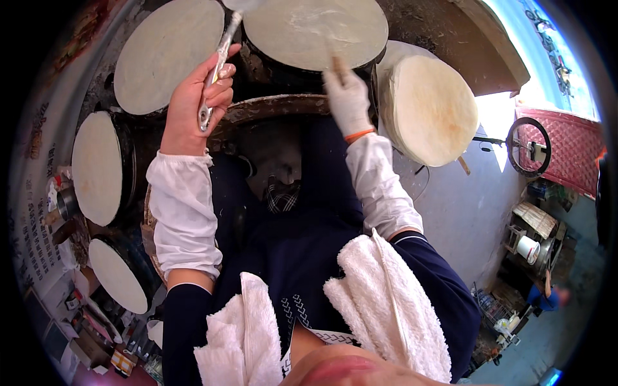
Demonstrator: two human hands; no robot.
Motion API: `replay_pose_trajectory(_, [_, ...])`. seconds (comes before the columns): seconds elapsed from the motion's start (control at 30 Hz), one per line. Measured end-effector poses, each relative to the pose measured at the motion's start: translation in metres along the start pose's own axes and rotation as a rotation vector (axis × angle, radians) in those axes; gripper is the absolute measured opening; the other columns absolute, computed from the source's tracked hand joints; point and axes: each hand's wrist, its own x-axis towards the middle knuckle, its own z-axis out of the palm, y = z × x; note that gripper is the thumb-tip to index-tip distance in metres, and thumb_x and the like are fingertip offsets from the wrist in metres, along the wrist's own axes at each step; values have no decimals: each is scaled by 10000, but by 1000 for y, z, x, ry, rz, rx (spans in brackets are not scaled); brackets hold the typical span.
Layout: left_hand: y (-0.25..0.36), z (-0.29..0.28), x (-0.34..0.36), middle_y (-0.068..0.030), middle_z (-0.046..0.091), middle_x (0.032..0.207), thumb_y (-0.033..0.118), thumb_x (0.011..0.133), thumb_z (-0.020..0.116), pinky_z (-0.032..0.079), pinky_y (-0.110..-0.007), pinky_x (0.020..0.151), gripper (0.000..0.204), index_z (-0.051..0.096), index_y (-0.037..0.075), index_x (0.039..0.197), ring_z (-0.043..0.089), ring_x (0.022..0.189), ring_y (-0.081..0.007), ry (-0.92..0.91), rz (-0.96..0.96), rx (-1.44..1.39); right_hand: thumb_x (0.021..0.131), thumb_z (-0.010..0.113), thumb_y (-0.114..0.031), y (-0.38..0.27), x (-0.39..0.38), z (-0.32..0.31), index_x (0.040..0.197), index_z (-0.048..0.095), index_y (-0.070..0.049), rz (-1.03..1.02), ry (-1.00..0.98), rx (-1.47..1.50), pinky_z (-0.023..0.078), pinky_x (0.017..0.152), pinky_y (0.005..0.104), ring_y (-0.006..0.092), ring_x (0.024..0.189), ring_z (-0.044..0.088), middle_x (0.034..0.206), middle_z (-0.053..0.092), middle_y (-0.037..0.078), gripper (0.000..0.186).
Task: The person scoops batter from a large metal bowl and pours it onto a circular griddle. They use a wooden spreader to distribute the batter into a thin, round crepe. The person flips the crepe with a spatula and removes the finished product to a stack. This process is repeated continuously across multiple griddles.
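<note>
My left hand (201,96) is bare and closed round the metal handle of a ladle (222,58), whose whitish head is partly cut off by the top edge. My right hand (347,96), in a white glove with an orange band at the wrist, closes on a short brown wooden-looking piece (338,63), smeared by motion. It is at the near rim of a round griddle (322,29) coated with a pale, streaked layer of batter. Left of that lies another batter-covered griddle (168,55). On the right, near my gloved hand, rests a stack of thin round flatbreads (431,109).
Two more pale-topped griddles (96,168) (119,275) curve round my left side. A curved rim (277,106) runs before my knees. At the right are a grey surface (460,199), a black ring-shaped wheel (528,147) and a white bucket (528,249). A white towel (386,302) hangs over my shoulders.
</note>
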Motion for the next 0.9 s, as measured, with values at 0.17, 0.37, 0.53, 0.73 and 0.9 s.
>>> replay_pose_trajectory(0.17, [-11,28,26,-50,477,850,136,1068,436,361,-190,424,396,401,-89,1392,368,505,-31,200,-54,97,954,577,-294,1,4,-10,1359,562,-119,130,-6,-544,538,825,468,373,944,702,998,697,256,442])
replay_pose_trajectory(0.37, [1,65,-38,-29,479,809,135,1073,424,338,-178,407,412,389,-89,1417,355,484,-16,156,130,220,955,578,-345,5,-39,-31,1414,528,-206,-20,-100,-421,524,827,475,398,946,682,1024,696,232,482])
replay_pose_trajectory(0.53, [-10,54,-145,-33,527,800,196,1080,415,329,-184,393,375,448,-44,1367,382,458,-37,236,123,104,951,601,-289,0,-83,-38,1404,555,-155,15,-275,-728,532,850,409,360,1003,687,1098,687,241,475])
replay_pose_trajectory(0.73, [-100,37,-294,-53,527,778,223,1068,457,341,-189,398,388,453,-22,1369,428,466,-62,542,215,-175,956,627,-226,-14,-151,-6,1458,506,-155,-226,-382,-69,531,796,387,266,916,706,1006,719,176,522])
replay_pose_trajectory(0.9, [-155,34,-354,-36,543,806,246,1084,435,382,-184,424,378,456,-11,1360,440,478,-46,653,412,-226,1004,550,-190,-91,-201,29,1415,541,-94,74,-969,244,410,444,190,54,489,511,760,619,15,423])
